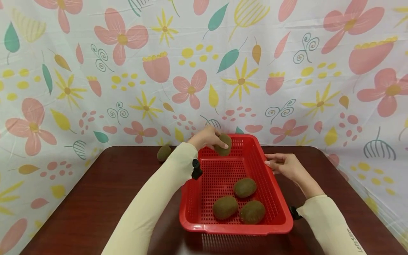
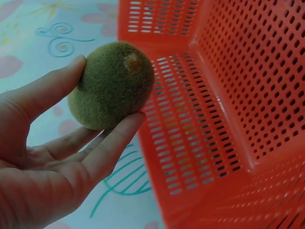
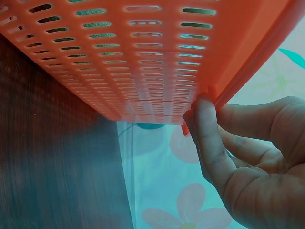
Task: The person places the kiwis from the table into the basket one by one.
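A brown, fuzzy kiwi (image 1: 224,146) is pinched between the thumb and fingers of my left hand (image 1: 208,137), above the far left part of a red perforated plastic basket (image 1: 236,229). The left wrist view shows this kiwi (image 2: 112,86) with its stem end up, beside the basket wall. My right hand (image 1: 284,165) grips the basket's right rim, its thumb and fingers on the edge, as the right wrist view (image 3: 243,157) also shows. Inside the basket, at the near end, lie three kiwis: one farther back (image 1: 244,187), one at left (image 1: 225,207) and one at right (image 1: 252,212).
Another kiwi (image 1: 164,153) lies on the dark brown table (image 1: 95,198) left of the basket, partly behind my left sleeve (image 1: 153,198). A white cloth (image 1: 197,53) with flower and leaf prints hangs behind the table and along its sides.
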Action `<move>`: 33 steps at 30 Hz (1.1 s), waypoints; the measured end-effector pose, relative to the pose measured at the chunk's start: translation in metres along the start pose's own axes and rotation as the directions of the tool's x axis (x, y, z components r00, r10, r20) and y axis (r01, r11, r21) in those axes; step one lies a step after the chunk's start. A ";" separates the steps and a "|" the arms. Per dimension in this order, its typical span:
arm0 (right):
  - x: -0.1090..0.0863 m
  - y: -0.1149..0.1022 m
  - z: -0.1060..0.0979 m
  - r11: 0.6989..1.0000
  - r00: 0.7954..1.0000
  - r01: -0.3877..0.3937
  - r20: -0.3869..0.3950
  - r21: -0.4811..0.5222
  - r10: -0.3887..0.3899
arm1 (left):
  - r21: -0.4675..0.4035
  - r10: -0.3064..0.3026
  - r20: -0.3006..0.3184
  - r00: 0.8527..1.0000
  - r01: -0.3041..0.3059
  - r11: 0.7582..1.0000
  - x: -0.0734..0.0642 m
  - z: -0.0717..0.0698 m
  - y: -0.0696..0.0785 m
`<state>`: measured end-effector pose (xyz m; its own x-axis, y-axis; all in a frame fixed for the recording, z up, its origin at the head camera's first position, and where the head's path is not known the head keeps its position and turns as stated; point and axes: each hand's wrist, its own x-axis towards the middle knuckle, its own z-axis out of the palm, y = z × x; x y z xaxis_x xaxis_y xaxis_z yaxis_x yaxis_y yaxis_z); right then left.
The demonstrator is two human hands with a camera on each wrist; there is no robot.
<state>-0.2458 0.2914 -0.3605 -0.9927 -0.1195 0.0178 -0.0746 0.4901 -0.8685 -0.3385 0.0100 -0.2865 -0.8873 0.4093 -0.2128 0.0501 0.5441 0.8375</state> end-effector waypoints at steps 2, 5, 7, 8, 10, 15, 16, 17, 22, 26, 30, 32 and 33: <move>0.000 0.000 0.000 1.000 1.000 0.000 0.001 -0.002 0.000 | 0.028 -0.012 0.014 1.000 0.012 1.000 0.002 0.006 -0.002; 0.000 0.000 0.000 1.000 1.000 -0.003 0.000 -0.004 0.003 | 0.069 -0.026 0.028 0.999 0.024 0.997 0.005 0.016 -0.006; 0.000 0.000 0.000 1.000 1.000 -0.003 0.000 -0.004 0.003 | 0.117 -0.038 0.040 0.998 0.033 0.993 0.007 0.022 -0.009; 0.001 0.000 0.000 1.000 1.000 -0.004 -0.001 -0.003 0.004 | 0.140 -0.046 0.044 0.998 0.040 0.989 0.008 0.025 -0.011; 0.001 0.001 0.000 1.000 1.000 -0.004 -0.001 -0.001 0.004 | 0.185 -0.067 0.064 0.996 0.054 0.981 0.010 0.031 -0.015; 0.001 0.002 0.000 1.000 1.000 -0.001 0.000 0.005 0.001 | 0.298 -0.101 0.134 0.986 0.057 0.953 0.013 0.042 -0.024; 0.001 0.002 0.000 1.000 1.000 -0.001 0.000 0.006 0.001 | 0.319 -0.107 0.147 0.983 0.055 0.946 0.014 0.045 -0.026; 0.001 0.003 0.000 1.000 1.000 -0.001 0.000 0.006 0.001 | 0.337 -0.116 0.157 0.981 0.057 0.940 0.014 0.047 -0.027; 0.001 0.002 0.000 1.000 1.000 -0.001 -0.003 0.006 0.001 | 0.376 -0.167 0.199 0.966 0.082 0.923 0.011 0.055 -0.032; 0.000 0.001 0.000 1.000 1.000 -0.001 -0.002 0.003 0.001 | 0.396 -0.199 0.219 0.955 0.099 0.913 0.009 0.059 -0.034; 0.000 0.001 0.000 1.000 1.000 0.001 -0.002 0.004 -0.001 | 0.429 -0.211 0.218 0.953 0.101 0.898 0.011 0.061 -0.035; 0.001 0.001 0.000 1.000 1.000 0.003 -0.003 0.006 -0.003 | 0.443 -0.217 0.213 0.953 0.104 0.891 0.013 0.061 -0.035; 0.001 0.001 0.000 1.000 1.000 0.006 -0.004 0.007 -0.006 | 0.452 -0.220 0.210 0.953 0.105 0.886 0.014 0.061 -0.035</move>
<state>-0.2467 0.2920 -0.3615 -0.9926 -0.1192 0.0250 -0.0800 0.4833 -0.8718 -0.3245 0.0415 -0.3500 -0.7597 0.4242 -0.4928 0.1587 0.8559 0.4922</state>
